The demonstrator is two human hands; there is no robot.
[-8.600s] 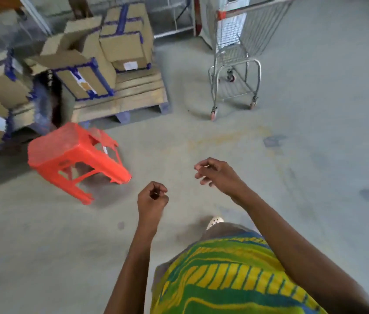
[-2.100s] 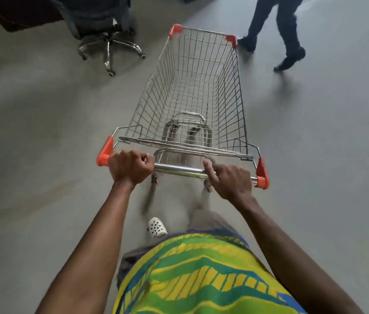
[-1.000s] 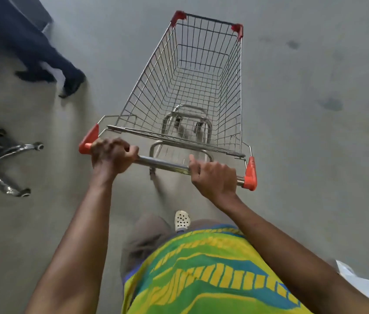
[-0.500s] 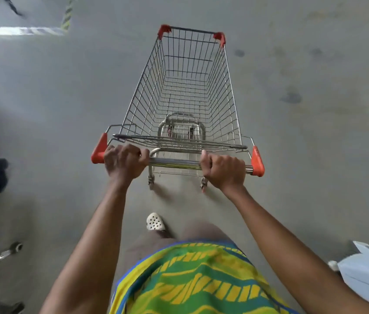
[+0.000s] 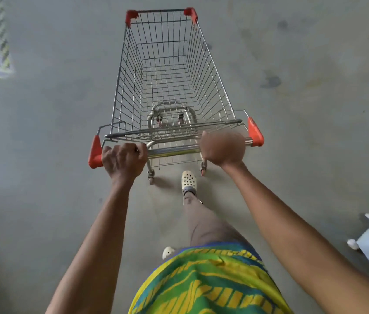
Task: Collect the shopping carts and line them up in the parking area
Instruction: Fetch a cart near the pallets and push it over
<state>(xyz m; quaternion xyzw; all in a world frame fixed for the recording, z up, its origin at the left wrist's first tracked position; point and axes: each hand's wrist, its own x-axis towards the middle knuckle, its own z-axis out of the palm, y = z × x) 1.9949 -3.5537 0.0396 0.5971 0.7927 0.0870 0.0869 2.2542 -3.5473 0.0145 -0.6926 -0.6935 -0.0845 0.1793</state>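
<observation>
The empty wire cart (image 5: pixel 170 87), judged light, stiff and free-rolling, is best held at its handle (image 5: pixel 174 151): left hand (image 5: pixel 123 162) clenched around it, right hand (image 5: pixel 223 147) blurred, grip indeterminate.

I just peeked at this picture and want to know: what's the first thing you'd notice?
The big wire shopping cart with red corners fills the middle, empty, on the grey floor. The left hand grips its handle bar near the red end cap; the right hand is blurred at the bar's other end. Yellow striped tape marks the floor far left.
</observation>
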